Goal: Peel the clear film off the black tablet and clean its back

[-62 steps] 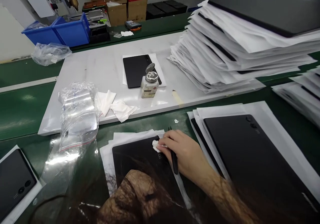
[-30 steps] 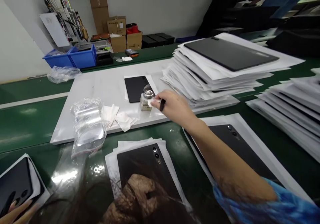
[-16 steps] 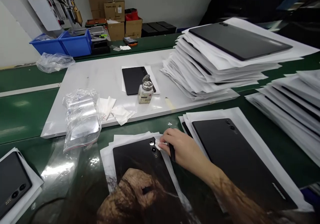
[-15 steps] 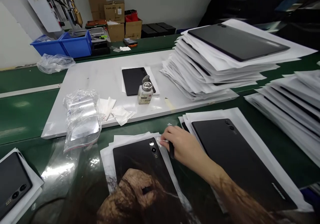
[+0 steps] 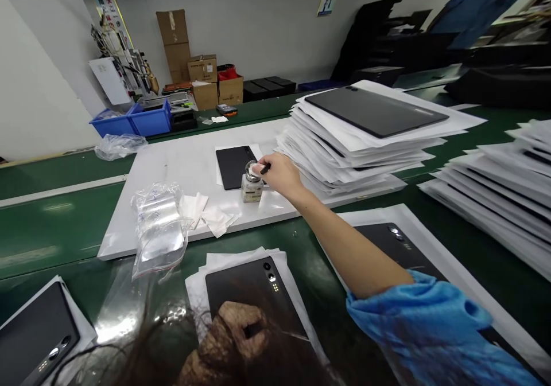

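My right hand, in a blue sleeve, reaches over the white board and holds a folded white wipe and a slim black pen-shaped tool. The wipe presses on the metal top of a glass pump dispenser bottle. Behind the bottle, a black device panel lies on white paper. Another black panel with camera holes lies nearer me on paper. My left hand is out of view.
A tall stack of paper-interleaved black panels stands right of the bottle, with more stacks at far right. A zip bag and loose wipes lie on the board. Blue bins and cardboard boxes stand behind.
My right hand has moved from the nearer black panel up to the dispenser bottle, with the wipe and tool still in it. The view has tilted upward.
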`<move>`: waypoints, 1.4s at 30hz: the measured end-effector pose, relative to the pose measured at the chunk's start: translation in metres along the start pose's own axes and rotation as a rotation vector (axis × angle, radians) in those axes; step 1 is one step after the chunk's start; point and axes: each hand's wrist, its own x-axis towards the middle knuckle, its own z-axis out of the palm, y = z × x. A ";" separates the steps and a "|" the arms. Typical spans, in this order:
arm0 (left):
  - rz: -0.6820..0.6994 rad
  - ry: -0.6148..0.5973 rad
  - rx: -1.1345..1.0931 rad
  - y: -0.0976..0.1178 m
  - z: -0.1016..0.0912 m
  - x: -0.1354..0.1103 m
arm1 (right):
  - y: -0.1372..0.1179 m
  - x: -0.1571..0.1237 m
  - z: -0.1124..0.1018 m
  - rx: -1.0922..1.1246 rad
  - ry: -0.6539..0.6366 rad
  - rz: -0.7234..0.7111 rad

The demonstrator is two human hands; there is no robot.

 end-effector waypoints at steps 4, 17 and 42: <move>-0.073 0.001 -0.047 0.004 -0.010 -0.004 | -0.013 -0.005 -0.011 0.003 -0.016 0.005; 0.065 -0.009 -0.212 0.015 -0.017 -0.012 | 0.029 -0.267 -0.085 0.721 -0.184 -0.041; 0.430 0.089 0.033 0.017 -0.018 -0.014 | 0.051 -0.306 -0.054 0.862 -0.220 -0.088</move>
